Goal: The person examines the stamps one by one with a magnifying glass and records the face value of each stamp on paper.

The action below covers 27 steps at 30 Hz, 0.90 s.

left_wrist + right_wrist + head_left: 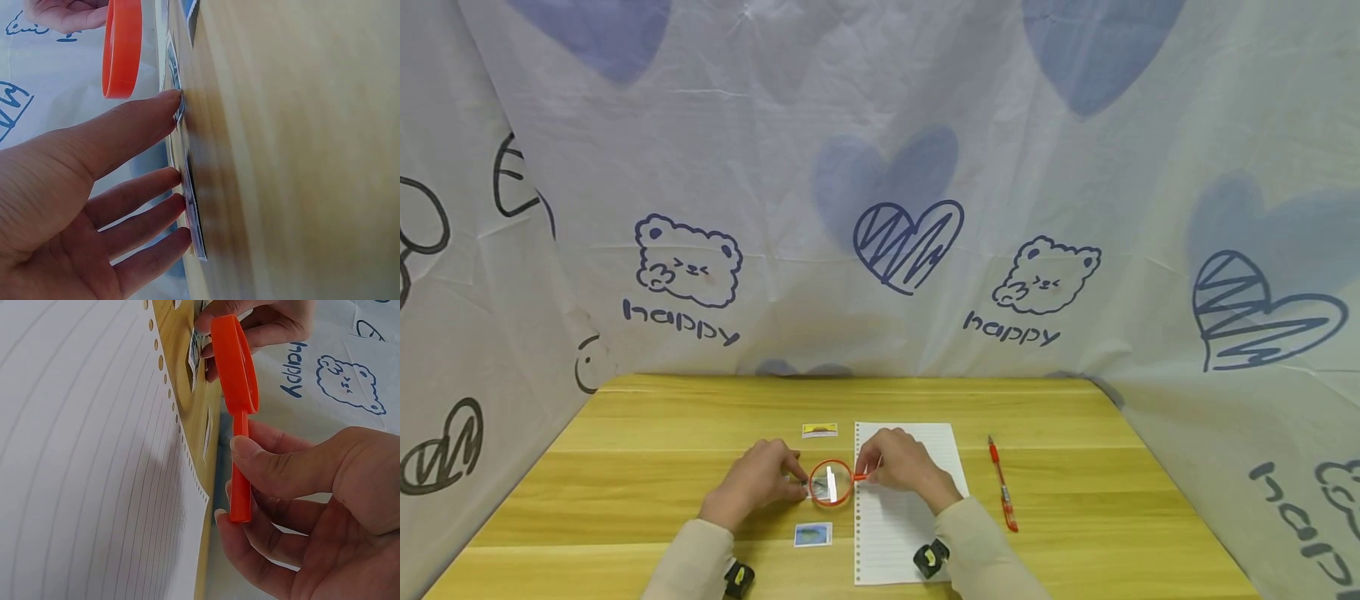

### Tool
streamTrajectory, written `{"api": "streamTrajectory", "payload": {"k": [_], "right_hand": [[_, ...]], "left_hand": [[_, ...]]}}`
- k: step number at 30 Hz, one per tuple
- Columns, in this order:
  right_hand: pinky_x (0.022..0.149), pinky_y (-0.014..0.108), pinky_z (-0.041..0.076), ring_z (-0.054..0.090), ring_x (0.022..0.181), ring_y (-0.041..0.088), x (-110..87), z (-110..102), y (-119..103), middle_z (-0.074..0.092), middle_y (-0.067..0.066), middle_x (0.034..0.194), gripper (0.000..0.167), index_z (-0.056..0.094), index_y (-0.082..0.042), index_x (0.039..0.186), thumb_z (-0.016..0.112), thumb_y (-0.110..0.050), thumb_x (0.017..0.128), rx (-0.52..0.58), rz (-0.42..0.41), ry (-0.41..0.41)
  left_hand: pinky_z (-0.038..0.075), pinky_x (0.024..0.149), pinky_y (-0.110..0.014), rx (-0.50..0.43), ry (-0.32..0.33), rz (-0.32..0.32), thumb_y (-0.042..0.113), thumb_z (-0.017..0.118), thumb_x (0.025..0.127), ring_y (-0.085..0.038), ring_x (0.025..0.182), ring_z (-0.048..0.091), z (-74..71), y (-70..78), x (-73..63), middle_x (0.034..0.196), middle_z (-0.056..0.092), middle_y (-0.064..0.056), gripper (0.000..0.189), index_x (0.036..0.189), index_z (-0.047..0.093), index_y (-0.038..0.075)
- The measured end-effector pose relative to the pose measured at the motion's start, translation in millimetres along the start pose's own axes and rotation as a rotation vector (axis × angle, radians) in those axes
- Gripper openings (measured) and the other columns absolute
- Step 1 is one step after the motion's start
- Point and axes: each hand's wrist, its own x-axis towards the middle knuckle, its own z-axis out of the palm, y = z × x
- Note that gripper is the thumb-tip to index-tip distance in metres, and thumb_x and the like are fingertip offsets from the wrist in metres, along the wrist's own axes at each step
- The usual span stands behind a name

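In the head view my right hand (898, 460) pinches the handle of a red magnifying glass (831, 483). Its round lens hangs over a small stamp seen through it. My left hand (766, 475) lies at the stamp's left side. In the left wrist view the left thumb touches the edge of that stamp (174, 62), and the fingertips, fairly straight, rest on another stamp (195, 228). The right wrist view shows thumb and fingers around the orange-red handle (240, 494). A yellow stamp (819, 431) lies beyond the hands, a blue stamp (813, 534) nearer.
A lined sheet of paper (895, 542) with punched holes along its left edge lies beneath the right hand. To its right is a red pen (1002, 487). The wooden table (647, 467) meets a printed cloth (790, 317) at back and sides.
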Motion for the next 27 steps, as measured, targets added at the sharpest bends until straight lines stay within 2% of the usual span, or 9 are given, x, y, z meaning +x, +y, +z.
{"api": "streamTrajectory", "payload": {"k": [27], "right_hand": [[0.057,0.021,0.037,0.049,0.063,0.005,0.5,-1.1,0.6,0.069,0.000,0.069,0.017,0.079,-0.010,0.080,0.080,0.007,0.078,-0.003,-0.009,0.020]], "left_hand": [[0.052,0.103,-0.058,-0.006,0.004,-0.007,0.017,0.094,0.071,-0.042,0.118,0.067,-0.6,2.2,0.5,0.124,0.075,-0.016,0.015,0.081,0.083,0.020]]}}
